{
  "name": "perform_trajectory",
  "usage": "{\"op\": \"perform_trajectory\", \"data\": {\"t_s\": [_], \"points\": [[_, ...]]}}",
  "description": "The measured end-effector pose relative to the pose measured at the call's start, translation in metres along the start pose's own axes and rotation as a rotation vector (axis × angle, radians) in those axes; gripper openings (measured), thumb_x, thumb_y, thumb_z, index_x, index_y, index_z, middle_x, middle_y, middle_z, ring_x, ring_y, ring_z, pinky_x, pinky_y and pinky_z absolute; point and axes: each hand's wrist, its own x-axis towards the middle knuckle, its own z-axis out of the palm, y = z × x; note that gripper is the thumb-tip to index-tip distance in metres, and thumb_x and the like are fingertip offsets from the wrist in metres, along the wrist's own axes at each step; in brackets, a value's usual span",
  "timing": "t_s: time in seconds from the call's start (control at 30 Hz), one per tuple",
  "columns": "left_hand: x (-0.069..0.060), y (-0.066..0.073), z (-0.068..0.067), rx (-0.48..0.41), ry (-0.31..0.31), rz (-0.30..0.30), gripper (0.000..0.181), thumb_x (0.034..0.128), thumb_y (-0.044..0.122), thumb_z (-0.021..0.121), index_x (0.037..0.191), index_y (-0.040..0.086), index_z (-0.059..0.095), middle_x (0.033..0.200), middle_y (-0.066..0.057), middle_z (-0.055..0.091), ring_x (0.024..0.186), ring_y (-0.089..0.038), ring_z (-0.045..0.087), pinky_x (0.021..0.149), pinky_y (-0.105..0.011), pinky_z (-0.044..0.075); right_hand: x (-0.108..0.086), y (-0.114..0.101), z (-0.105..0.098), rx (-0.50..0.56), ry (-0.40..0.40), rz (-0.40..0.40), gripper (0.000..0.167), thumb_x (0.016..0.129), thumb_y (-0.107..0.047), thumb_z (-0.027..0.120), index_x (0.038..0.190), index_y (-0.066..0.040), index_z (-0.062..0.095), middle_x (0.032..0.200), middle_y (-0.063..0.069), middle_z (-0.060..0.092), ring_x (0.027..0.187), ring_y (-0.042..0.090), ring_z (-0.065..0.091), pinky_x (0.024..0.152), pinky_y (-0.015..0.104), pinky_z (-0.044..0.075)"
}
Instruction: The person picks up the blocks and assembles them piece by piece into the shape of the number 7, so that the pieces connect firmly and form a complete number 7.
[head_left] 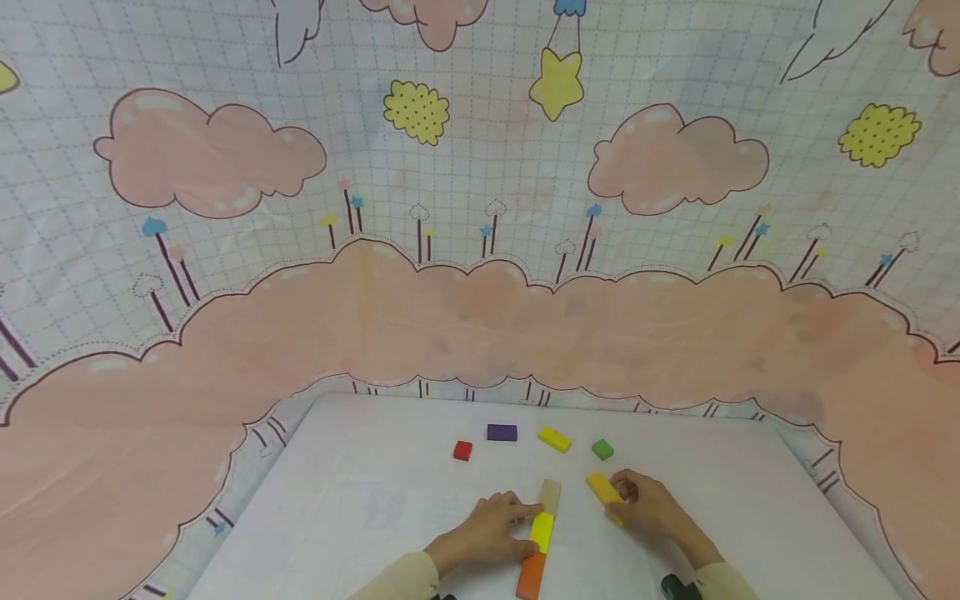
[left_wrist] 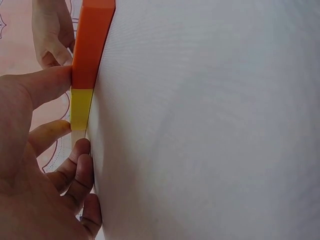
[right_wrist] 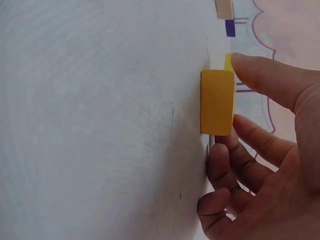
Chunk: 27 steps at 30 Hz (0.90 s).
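My left hand (head_left: 491, 527) rests beside a row of blocks. Its thumb and index finger touch the row near the two ends of the bright yellow block (head_left: 542, 533). That block lies between an orange block (head_left: 531, 577) at the near end and a tan block (head_left: 551, 496) at the far end, all in one line. To the right of the row, my right hand (head_left: 647, 500) pinches an amber-yellow block (right_wrist: 217, 102) between thumb and fingers, close to the table surface. The block lies at a slant to the row, apart from it.
Farther back on the white table (head_left: 360, 483) lie a red block (head_left: 462, 451), a purple block (head_left: 502, 432), another yellow block (head_left: 554, 439) and a green block (head_left: 603, 449). A patterned curtain (head_left: 480, 325) with clouds stands behind and around the table.
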Motion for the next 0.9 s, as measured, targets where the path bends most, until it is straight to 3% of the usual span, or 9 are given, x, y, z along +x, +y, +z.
{"op": "perform_trajectory", "data": {"t_s": [0.23, 0.47, 0.6, 0.8, 0.9], "points": [[-0.0001, 0.0002, 0.0010, -0.001, 0.001, -0.005, 0.055, 0.0834, 0.048, 0.073, 0.135, 0.047, 0.054, 0.109, 0.009, 0.058, 0.092, -0.007, 0.046, 0.084, -0.031, 0.042, -0.0027, -0.0012, -0.0005, 0.017, -0.009, -0.010, 0.045, 0.080, -0.024, 0.079, 0.119, -0.009, 0.062, 0.083, 0.000, 0.059, 0.076, 0.016, 0.051, 0.065, 0.029, 0.042], [-0.0016, 0.0012, -0.0002, -0.004, 0.000, 0.003, 0.055, 0.0841, 0.046, 0.073, 0.136, 0.046, 0.054, 0.107, 0.009, 0.057, 0.091, -0.008, 0.045, 0.080, -0.029, 0.041, -0.0032, -0.0010, -0.0006, 0.039, -0.018, 0.005, 0.044, 0.082, -0.017, 0.077, 0.122, -0.009, 0.063, 0.082, -0.001, 0.062, 0.073, 0.015, 0.054, 0.065, 0.029, 0.045], [-0.0021, 0.0019, 0.0003, -0.010, 0.002, -0.003, 0.055, 0.0838, 0.046, 0.074, 0.136, 0.047, 0.054, 0.106, 0.010, 0.057, 0.091, -0.007, 0.044, 0.081, -0.029, 0.041, -0.0026, -0.0013, -0.0002, 0.046, -0.030, -0.002, 0.049, 0.079, -0.021, 0.081, 0.122, -0.010, 0.063, 0.083, -0.001, 0.063, 0.075, 0.016, 0.054, 0.065, 0.029, 0.044], [-0.0010, 0.0005, 0.0006, -0.007, 0.005, 0.004, 0.056, 0.0838, 0.046, 0.074, 0.136, 0.045, 0.054, 0.106, 0.010, 0.057, 0.090, -0.007, 0.045, 0.081, -0.029, 0.040, 0.0004, 0.0002, -0.0017, -0.026, -0.004, -0.041, 0.066, 0.070, -0.041, 0.086, 0.126, -0.015, 0.061, 0.117, 0.002, 0.063, 0.101, 0.020, 0.056, 0.086, 0.043, 0.050], [-0.0010, 0.0006, 0.0006, -0.013, 0.005, 0.001, 0.055, 0.0837, 0.045, 0.074, 0.136, 0.046, 0.055, 0.105, 0.010, 0.057, 0.090, -0.006, 0.045, 0.080, -0.028, 0.041, 0.0013, 0.0011, -0.0029, -0.028, -0.016, -0.043, 0.073, 0.066, -0.043, 0.087, 0.130, -0.018, 0.059, 0.132, 0.005, 0.058, 0.114, 0.027, 0.056, 0.095, 0.052, 0.048]]}}
